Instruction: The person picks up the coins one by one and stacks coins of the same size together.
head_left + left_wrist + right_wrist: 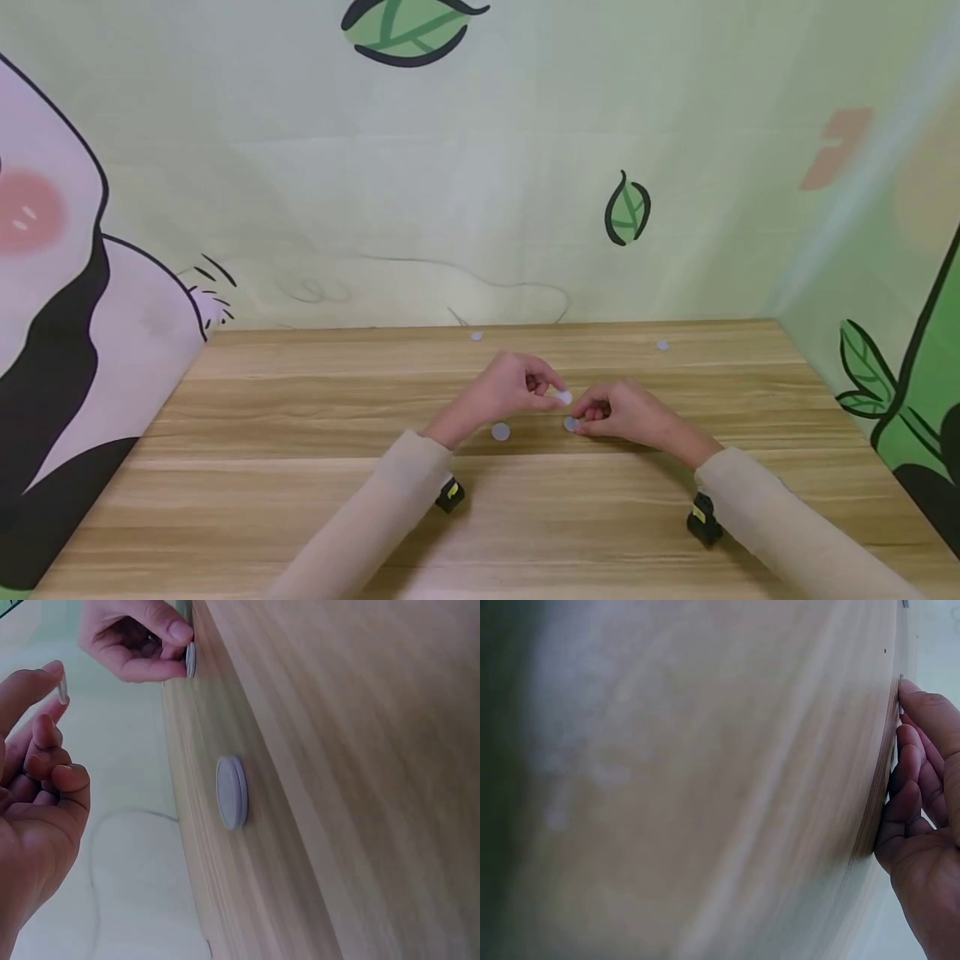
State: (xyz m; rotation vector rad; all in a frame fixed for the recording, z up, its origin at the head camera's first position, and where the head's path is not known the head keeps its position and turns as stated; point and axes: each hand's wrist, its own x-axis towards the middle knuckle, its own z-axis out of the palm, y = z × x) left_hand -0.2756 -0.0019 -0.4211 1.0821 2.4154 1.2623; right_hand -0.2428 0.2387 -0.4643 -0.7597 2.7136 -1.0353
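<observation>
- Head view: Over a wood-grain counter [300, 508], a left hand [517, 387] pinches a small pale disc [564, 397] between thumb and finger, just beside a right hand [626, 410] that pinches a second disc [572, 424] at the counter. A third disc [500, 432] lies flat near the left wrist; two more, a far-left disc [476, 337] and a far-right disc [662, 345], sit toward the back edge, well apart.

- Left wrist view: Thin, smooth and apparently stiff, the discs look light and hard to break, though slick faces could slide under a fingertip; opposite points on the rim seem the surest hold. The left grip is parted about one disc's width, its piece seen nearly edge-on, the other fingers loosely curled. The third disc shows a doubled rim; whether that means two stacked pieces cannot be told.

- Right wrist view: At the counter's edge in this angle, the right grip is a narrow pinch. Only a sliver of its disc shows by the thumb tip, and whether it touches the wood cannot be told.
</observation>
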